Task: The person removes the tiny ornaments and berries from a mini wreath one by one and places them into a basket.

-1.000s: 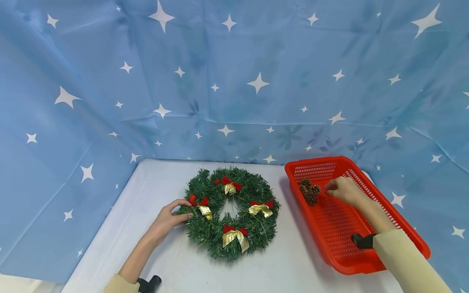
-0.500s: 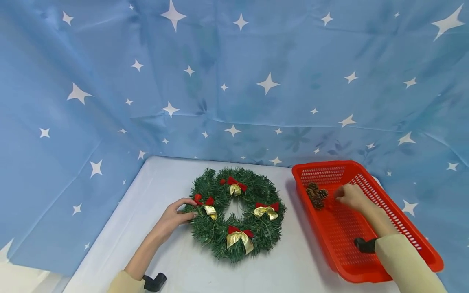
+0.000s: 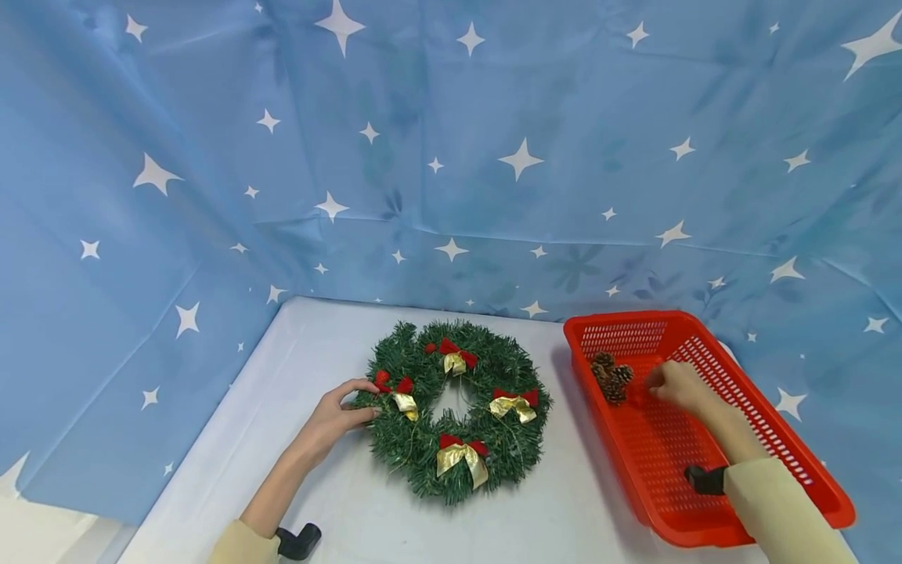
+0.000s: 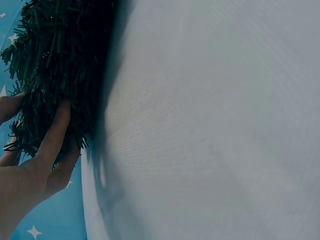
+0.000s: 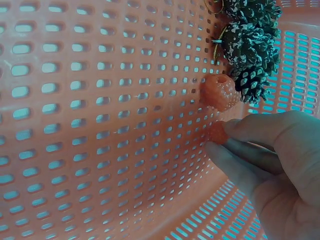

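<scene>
A green Christmas wreath [image 3: 517,360] with red-and-gold bows and small red balls lies on the white table. My left hand [image 3: 337,415] holds its left edge, fingers over the top and thumb lower down; the left wrist view has the fingers [image 4: 54,135] among the dark bristles. Inside the red basket, my right hand [image 3: 682,388] pinches a small red ball [image 5: 218,133] between thumb and finger. Close by is a second, dotted red ball [image 5: 220,92], touching or nearly touching the pine cones [image 5: 247,47]. Most of the pinched ball is hidden by the fingertips.
The slotted red basket [image 3: 634,470] stands at the right of the table, with raised walls around the right hand. Behind the table [image 3: 395,525] hangs a blue curtain [image 3: 493,211] with white stars.
The head view has shifted, so everything sits slightly farther right in it. Both hands keep nearly the same places, the left on the wreath and the right in the basket.
</scene>
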A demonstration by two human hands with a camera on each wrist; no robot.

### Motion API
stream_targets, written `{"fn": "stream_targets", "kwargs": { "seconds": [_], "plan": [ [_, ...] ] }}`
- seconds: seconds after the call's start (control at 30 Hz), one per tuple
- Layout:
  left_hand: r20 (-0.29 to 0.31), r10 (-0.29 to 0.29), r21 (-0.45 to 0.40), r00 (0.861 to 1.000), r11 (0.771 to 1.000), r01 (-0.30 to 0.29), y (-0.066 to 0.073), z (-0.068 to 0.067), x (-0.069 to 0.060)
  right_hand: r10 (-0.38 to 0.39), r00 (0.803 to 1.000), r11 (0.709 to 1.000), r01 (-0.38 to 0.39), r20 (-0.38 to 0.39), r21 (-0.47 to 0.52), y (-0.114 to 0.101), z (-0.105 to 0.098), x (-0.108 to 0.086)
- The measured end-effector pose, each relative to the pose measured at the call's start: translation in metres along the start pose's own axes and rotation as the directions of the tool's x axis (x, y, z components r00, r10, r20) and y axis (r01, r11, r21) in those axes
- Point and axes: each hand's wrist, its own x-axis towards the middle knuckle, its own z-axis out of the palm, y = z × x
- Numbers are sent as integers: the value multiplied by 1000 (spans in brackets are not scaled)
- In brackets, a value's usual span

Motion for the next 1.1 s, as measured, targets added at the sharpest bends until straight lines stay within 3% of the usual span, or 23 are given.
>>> {"fn": "stream_targets", "kwargs": {
  "seconds": [0.17,0.4,0.7,1.1],
  "plan": [
    [11,8,2,1000,1000,-8,0,0,1,1,1000,1000,-1,-5,-8,-2,-2,-3],
    [2,-10,-3,1000,1000,10,-1,-3,1,-69,996,998,68,-64,-14,-11,-6,-5],
    [18,5,-5,1000,1000,-5,-3,-4,2,-100,992,994,96,-82,-52,-28,-14,-4],
    [5,-18,9,1000,1000,18,-7,-2,3,-140,980,990,136,-138,-37,-65,-26,-12]
  ]
}}
